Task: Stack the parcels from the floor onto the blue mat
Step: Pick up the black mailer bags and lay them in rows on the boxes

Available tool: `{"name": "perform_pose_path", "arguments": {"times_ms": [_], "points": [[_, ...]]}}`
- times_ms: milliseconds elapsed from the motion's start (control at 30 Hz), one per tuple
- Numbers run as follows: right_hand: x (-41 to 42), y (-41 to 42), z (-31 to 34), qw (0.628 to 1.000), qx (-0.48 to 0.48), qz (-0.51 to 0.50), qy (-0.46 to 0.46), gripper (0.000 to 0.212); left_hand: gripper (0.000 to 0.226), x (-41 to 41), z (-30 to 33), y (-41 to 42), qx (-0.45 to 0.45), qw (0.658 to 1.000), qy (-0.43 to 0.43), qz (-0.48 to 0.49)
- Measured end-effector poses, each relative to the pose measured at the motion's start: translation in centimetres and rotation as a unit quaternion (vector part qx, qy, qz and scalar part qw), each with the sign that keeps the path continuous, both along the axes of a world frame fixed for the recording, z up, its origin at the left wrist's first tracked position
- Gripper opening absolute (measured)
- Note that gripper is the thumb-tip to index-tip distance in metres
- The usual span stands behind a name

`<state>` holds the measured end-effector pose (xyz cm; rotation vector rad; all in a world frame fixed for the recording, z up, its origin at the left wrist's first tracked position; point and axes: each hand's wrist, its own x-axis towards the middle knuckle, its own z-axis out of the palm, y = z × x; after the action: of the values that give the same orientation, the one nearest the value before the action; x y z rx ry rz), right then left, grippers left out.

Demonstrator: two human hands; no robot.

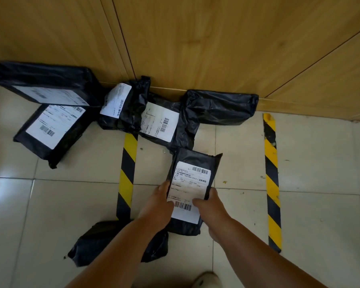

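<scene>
Across the top of your frame runs a wood-panelled wall (195, 38); below it lies a pale tiled floor (50, 204). Two black-and-yellow hazard tape strips cross the tiles, one left of centre (127, 173), one at right (272, 179). A light shoe (206, 280) shows at bottom edge.

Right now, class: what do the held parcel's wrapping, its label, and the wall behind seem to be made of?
Held parcel: thin black plastic film, it seems; it creases and shines faintly.
Label: white printed paper, probably adhesive, with barcodes.
Wall: wood-look panelling with visible grain; whether real wood or laminate is unclear.
</scene>
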<state>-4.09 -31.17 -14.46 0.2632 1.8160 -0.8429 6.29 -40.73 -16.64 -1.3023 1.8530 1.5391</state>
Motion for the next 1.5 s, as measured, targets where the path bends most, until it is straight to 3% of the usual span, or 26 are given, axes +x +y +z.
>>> {"name": "perform_pose_path", "arguments": {"times_ms": [400, 633, 933, 1067, 1167, 1333, 1500], "points": [[0.8, -3.3, 22.2, 0.998, -0.033, -0.010, 0.054, 0.035, 0.048, 1.3, 22.0, -2.6, 0.030, 0.975, 0.110, 0.188], [2.1, -5.3, 38.9, 0.994, -0.074, -0.004, 0.083, 0.044, 0.055, 3.6, 38.6, -4.8, 0.040, 0.956, 0.187, 0.222], [6.8, -5.0, 56.8, 0.992, -0.110, 0.017, 0.065, 0.050, 0.070, 10.0, 56.3, -6.1, 0.045, 0.953, 0.237, 0.181], [9.1, -4.8, 62.1, 0.986, -0.151, 0.042, 0.053, 0.044, 0.076, 13.5, 61.4, -6.3, 0.031, 0.953, 0.260, 0.155], [10.8, -4.8, 65.4, 0.978, -0.182, 0.091, 0.052, 0.036, 0.077, 16.3, 64.5, -5.8, 0.046, 0.930, 0.286, 0.225], [13.8, -5.2, 68.5, 0.964, -0.193, 0.172, 0.067, 0.050, 0.073, 20.6, 69.0, -3.0, 0.051, 0.902, 0.310, 0.296], [17.4, -4.8, 69.8, 0.938, -0.224, 0.259, 0.060, 0.039, 0.069, 24.9, 71.0, 1.2, 0.009, 0.868, 0.306, 0.392]]}}
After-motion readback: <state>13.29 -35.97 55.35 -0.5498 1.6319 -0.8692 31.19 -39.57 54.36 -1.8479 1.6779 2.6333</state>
